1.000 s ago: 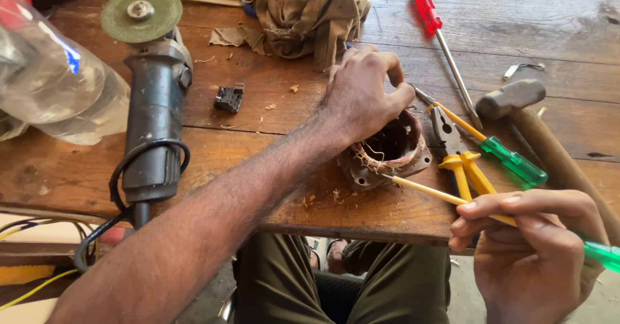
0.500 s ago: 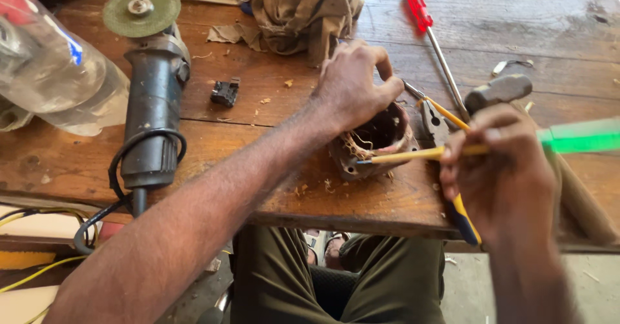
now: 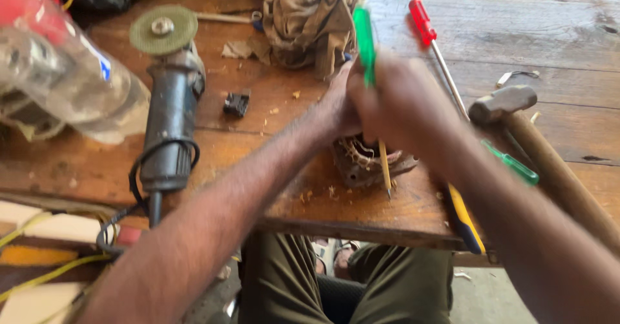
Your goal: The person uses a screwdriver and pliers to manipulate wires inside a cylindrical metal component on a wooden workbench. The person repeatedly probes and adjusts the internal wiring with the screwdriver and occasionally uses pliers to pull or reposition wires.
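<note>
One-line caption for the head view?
Right hand holds green-handled screwdriver upright over motor stator; left hand steadies it.

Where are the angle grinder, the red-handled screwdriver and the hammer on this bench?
angle grinder (image 3: 169,114), head view, on its dark body below the disc.
red-handled screwdriver (image 3: 422,21), head view, on the red handle.
hammer (image 3: 502,102), head view, on the metal head.

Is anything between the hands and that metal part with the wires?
Nothing visible is. The left hand rests right on the metal part, and the right hand holds a green screwdriver whose shaft points down beside it, at the table edge.
</note>
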